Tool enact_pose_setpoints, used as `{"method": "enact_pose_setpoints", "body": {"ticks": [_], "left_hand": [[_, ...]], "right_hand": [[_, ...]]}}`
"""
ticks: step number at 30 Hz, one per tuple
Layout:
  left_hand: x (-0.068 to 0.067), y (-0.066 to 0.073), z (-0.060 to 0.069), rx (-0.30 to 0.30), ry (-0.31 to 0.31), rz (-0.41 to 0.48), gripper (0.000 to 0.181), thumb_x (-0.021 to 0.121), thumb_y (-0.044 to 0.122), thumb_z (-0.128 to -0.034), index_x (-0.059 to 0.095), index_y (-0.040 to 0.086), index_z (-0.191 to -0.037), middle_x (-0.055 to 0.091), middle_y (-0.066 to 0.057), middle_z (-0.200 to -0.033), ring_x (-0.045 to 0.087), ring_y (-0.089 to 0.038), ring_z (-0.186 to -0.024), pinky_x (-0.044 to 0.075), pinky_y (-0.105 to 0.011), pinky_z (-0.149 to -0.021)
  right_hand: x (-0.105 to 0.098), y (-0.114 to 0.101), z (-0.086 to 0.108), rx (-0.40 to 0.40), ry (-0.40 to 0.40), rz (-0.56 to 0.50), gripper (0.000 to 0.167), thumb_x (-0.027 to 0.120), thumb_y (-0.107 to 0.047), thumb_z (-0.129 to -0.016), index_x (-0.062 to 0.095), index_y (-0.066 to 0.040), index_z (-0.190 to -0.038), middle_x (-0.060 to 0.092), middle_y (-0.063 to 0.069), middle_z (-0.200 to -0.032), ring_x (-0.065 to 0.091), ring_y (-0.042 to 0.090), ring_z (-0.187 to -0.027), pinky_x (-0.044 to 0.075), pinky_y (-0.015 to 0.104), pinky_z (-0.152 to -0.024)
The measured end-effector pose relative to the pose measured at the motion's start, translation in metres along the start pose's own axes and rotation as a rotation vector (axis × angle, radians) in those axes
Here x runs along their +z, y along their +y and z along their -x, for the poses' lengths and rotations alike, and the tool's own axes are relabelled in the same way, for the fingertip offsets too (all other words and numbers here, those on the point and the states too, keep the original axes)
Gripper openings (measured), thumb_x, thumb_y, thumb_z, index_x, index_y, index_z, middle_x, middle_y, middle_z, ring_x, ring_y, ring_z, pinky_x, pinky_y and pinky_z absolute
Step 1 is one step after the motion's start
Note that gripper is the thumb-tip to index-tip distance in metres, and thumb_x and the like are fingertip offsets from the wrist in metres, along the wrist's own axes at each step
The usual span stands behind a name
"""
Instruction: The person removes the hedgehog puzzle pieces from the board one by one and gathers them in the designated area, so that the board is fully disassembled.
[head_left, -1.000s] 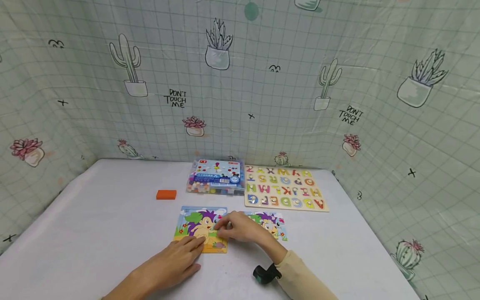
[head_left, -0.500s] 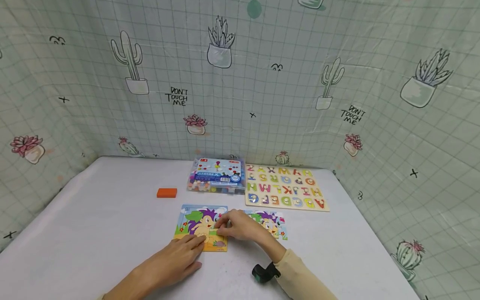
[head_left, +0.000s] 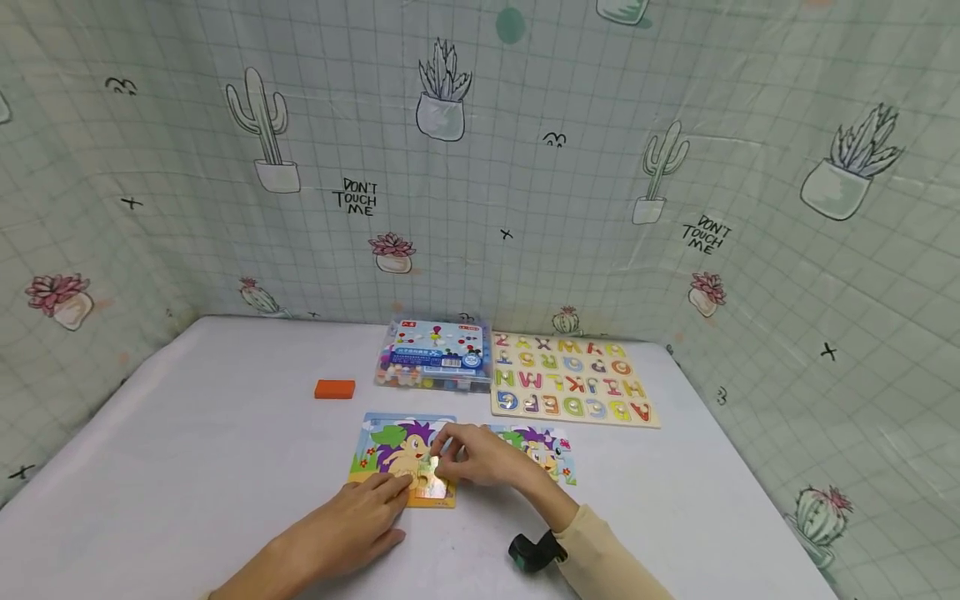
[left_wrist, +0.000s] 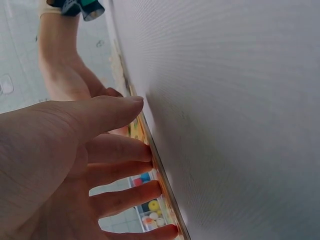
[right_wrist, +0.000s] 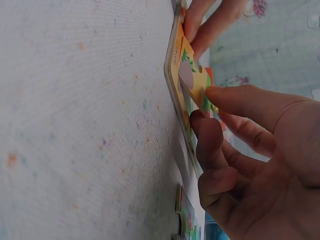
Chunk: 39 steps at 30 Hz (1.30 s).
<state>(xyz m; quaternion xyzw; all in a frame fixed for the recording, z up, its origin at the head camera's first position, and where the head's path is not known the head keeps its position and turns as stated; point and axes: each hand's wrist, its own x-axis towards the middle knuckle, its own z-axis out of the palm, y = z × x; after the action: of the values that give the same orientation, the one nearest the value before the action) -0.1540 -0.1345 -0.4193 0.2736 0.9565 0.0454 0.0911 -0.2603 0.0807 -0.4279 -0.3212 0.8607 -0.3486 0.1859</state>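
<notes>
Pinching a puzzle piece [head_left: 431,483] between thumb and finger, the right hand [head_left: 476,457] works over the lower right corner of the puzzle tray [head_left: 411,416]. The right wrist view shows the piece tilted, one edge raised, so it is not lying flat in the tray. The left hand [head_left: 367,512] rests its extended fingertips on the tray's near left part, seeming to steady it, and grasps nothing.

Most of the tray shows a hedgehog picture, though whether that is seated pieces or a printed base is hard to tell. Just to the right, partly behind the right forearm, lies a group of jigsaw pieces [head_left: 536,442] with a matching hedgehog, outside the tray. As a judgement, the work is midway: the tilted corner piece is unsettled, and those pieces remain out.

Farther back on the bench [head_left: 247,450] are an orange block [head_left: 334,389], a clear box [head_left: 433,358] and a letter board [head_left: 540,416], all apart from the work.

Half a second ago the tray's corner showed its print plainly, with no raised piece visible; now the piece stands tilted there, shining with glare. Both hands are in nearly the same places.
</notes>
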Motion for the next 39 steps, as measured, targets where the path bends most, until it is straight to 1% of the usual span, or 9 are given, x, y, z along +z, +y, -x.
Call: {"method": "enact_pose_setpoints", "body": {"ticks": [6,13,16,21,24,31,35,39], "left_hand": [[-0.002,0.000,-0.002,-0.005,-0.007,0.004,0.057,0.062,0.042,-0.0945,0.055,0.007,-0.139,0.049,-0.007,-0.148,0.045,-0.029,-0.136,0.044,-0.053,-0.108],[-0.001,0.002,-0.002,-0.008,-0.003,-0.003,0.057,0.063,0.043,-0.0935,0.056,0.008,-0.138,0.050,-0.007,-0.147,0.046,-0.028,-0.135,0.045,-0.052,-0.107],[0.001,0.002,-0.001,-0.018,-0.009,-0.002,0.058,0.063,0.043,-0.0933,0.056,0.008,-0.139,0.050,-0.006,-0.148,0.046,-0.028,-0.135,0.044,-0.052,-0.108],[0.003,0.004,0.000,-0.025,-0.025,0.006,0.058,0.062,0.044,-0.0936,0.055,0.010,-0.140,0.048,-0.005,-0.149,0.044,-0.028,-0.137,0.042,-0.052,-0.110],[0.004,0.004,0.000,-0.018,-0.014,0.005,0.057,0.062,0.044,-0.0938,0.055,0.010,-0.140,0.048,-0.005,-0.149,0.044,-0.028,-0.137,0.042,-0.052,-0.110],[0.002,0.003,0.001,-0.014,-0.008,0.027,0.057,0.062,0.043,-0.0943,0.055,0.009,-0.140,0.047,-0.006,-0.150,0.043,-0.029,-0.138,0.042,-0.054,-0.110],[0.002,0.002,0.001,-0.011,0.003,0.016,0.057,0.061,0.043,-0.0944,0.055,0.008,-0.139,0.047,-0.006,-0.149,0.044,-0.029,-0.137,0.043,-0.053,-0.109],[0.003,0.002,0.000,-0.012,0.018,-0.001,0.057,0.062,0.044,-0.0937,0.057,0.008,-0.138,0.049,-0.006,-0.148,0.045,-0.028,-0.136,0.044,-0.053,-0.108]], "right_hand": [[-0.006,0.001,0.003,-0.013,-0.007,-0.014,0.015,0.064,-0.012,-0.095,0.062,-0.013,-0.109,0.067,0.000,-0.088,0.060,0.011,-0.064,0.047,0.019,-0.054],[-0.014,0.003,0.012,-0.014,-0.015,-0.070,0.014,0.062,-0.012,-0.096,0.064,-0.012,-0.110,0.069,0.005,-0.088,0.061,0.021,-0.063,0.046,0.021,-0.051],[-0.017,0.007,0.019,-0.008,-0.021,-0.073,0.015,0.062,-0.013,-0.096,0.065,-0.012,-0.111,0.069,0.005,-0.087,0.060,0.019,-0.063,0.046,0.020,-0.052],[-0.022,0.022,0.038,0.012,-0.035,-0.098,0.014,0.062,-0.014,-0.096,0.065,-0.009,-0.109,0.069,0.007,-0.086,0.057,0.014,-0.063,0.046,0.020,-0.055],[-0.028,0.032,0.052,0.011,-0.034,-0.121,0.015,0.063,-0.013,-0.096,0.065,-0.006,-0.109,0.069,0.010,-0.086,0.056,0.015,-0.062,0.047,0.021,-0.054],[-0.046,0.058,0.087,0.040,-0.031,-0.115,0.015,0.062,-0.014,-0.096,0.065,-0.006,-0.109,0.069,0.006,-0.087,0.057,0.010,-0.063,0.052,0.024,-0.057],[-0.053,0.070,0.104,0.035,-0.035,-0.117,0.015,0.062,-0.014,-0.096,0.064,-0.004,-0.108,0.069,0.009,-0.086,0.057,0.009,-0.064,0.053,0.025,-0.057],[-0.060,0.078,0.116,0.016,-0.027,-0.111,0.015,0.061,-0.014,-0.097,0.064,-0.004,-0.108,0.069,0.011,-0.086,0.057,0.009,-0.064,0.053,0.026,-0.057]]}}
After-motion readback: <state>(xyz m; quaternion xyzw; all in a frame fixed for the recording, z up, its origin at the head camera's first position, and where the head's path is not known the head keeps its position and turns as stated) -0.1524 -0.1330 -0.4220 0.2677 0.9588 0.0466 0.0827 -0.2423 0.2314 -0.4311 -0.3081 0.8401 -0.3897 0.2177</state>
